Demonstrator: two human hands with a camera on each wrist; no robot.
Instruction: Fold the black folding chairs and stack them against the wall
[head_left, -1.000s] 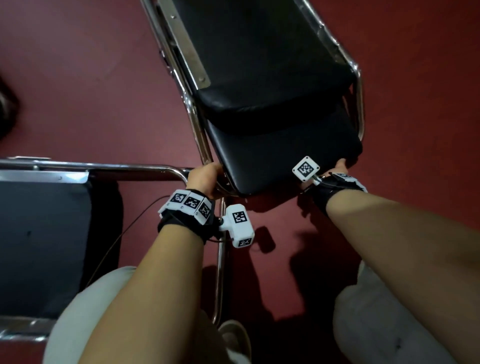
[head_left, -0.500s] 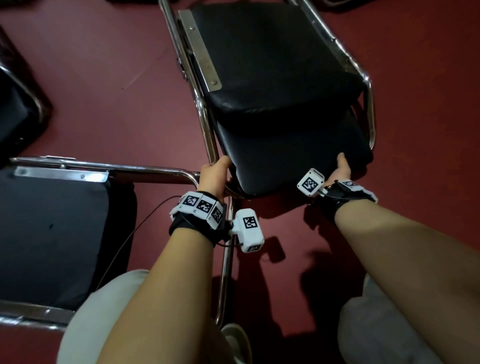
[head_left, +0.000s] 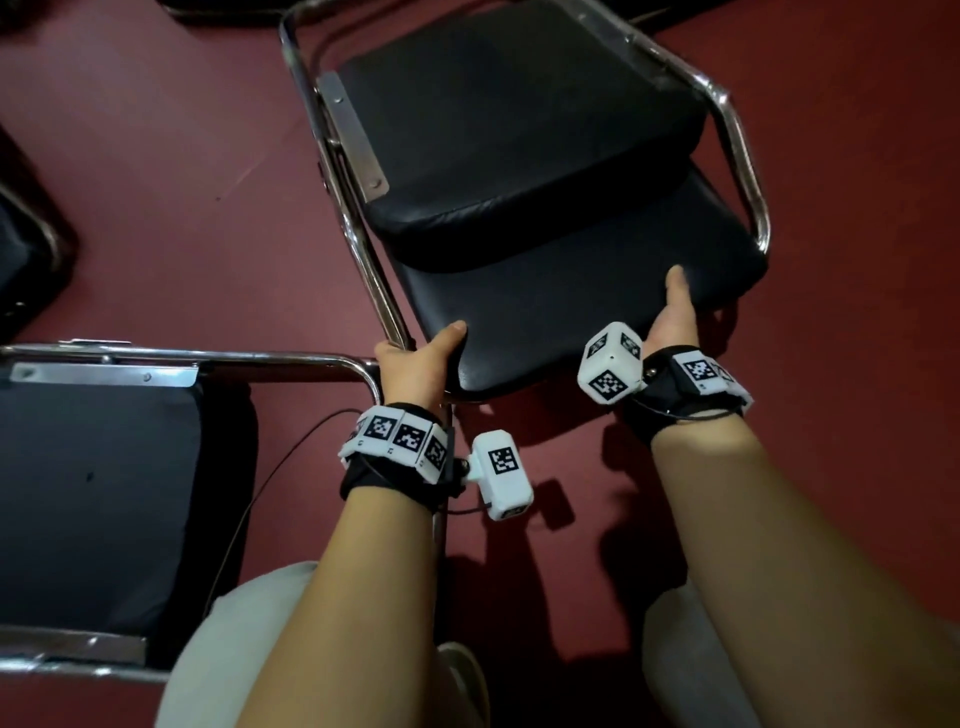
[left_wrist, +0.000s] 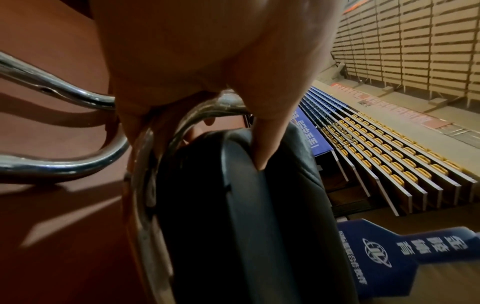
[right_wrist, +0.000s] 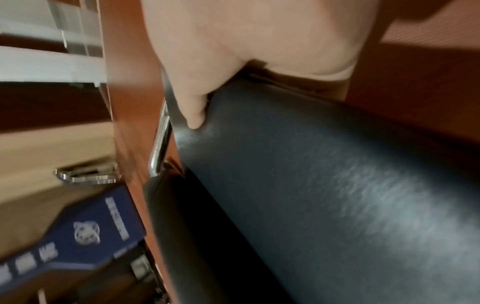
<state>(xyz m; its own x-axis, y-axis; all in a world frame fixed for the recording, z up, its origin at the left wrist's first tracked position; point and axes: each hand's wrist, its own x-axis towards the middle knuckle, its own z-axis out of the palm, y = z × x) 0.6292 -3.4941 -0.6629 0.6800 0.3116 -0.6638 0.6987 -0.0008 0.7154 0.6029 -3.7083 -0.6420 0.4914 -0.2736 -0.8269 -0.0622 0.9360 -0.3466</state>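
Both hands grip a black folding chair at centre frame.

The left hand (head_left: 415, 364) curls around the chrome frame (head_left: 358, 228) at the backrest's (head_left: 571, 317) lower-left corner, thumb on the padding; the right hand (head_left: 672, 317) clasps the backrest's lower-right edge, thumb pressed flat on top. The seat cushion (head_left: 519, 130) lies above it in the upper centre. A second chair (head_left: 98, 493) stands at lower left on the red floor (head_left: 171, 182).

A dark red floor (head_left: 171, 171) lies below, with tiered yellow seats (left_wrist: 389, 148) and a blue banner (left_wrist: 384, 253) beyond.
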